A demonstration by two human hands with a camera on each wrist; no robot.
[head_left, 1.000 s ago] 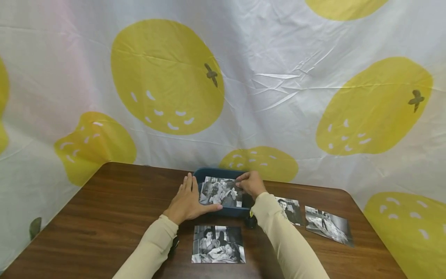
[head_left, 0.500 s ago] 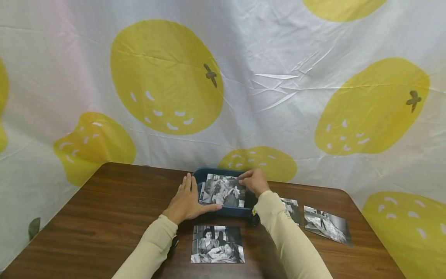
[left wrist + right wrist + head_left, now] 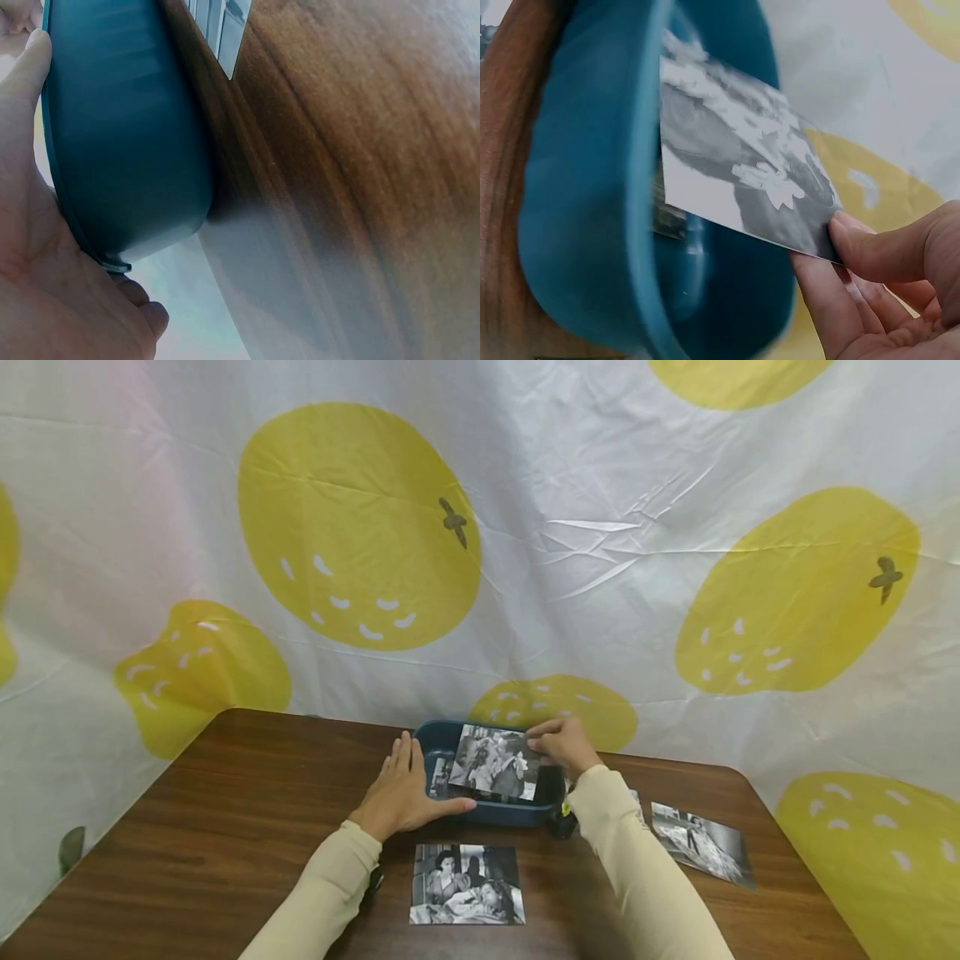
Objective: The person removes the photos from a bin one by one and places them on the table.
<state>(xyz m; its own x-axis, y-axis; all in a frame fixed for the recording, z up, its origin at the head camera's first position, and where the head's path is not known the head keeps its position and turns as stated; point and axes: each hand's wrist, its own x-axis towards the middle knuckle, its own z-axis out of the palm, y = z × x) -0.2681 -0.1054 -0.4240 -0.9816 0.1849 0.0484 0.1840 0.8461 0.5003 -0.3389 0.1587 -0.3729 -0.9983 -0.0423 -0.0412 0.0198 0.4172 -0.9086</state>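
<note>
My right hand (image 3: 562,745) pinches a black-and-white photo (image 3: 495,764) by its right edge, thumb on the printed face and fingers beneath. In the right wrist view the photo (image 3: 735,150) slants over the blue plastic bin (image 3: 585,187), mostly within its rim. Another photo (image 3: 441,777) shows lower down inside the bin (image 3: 517,814). My left hand (image 3: 401,797) rests at the bin's left end, fingers straight and thumb stretched along the front rim. From the left wrist, the thumb (image 3: 34,60) lies against the rim of the bin (image 3: 127,135).
On the brown wooden table (image 3: 225,827) a photo (image 3: 467,885) lies in front of the bin. To the right lies another photo (image 3: 701,843), and a further one is mostly hidden behind the right sleeve (image 3: 637,852). A lemon-print curtain (image 3: 570,593) hangs right behind the table.
My right hand has lifted the photo and drawn it up and to the right, uncovering more of the photo inside the bin. My left hand stays in place.
</note>
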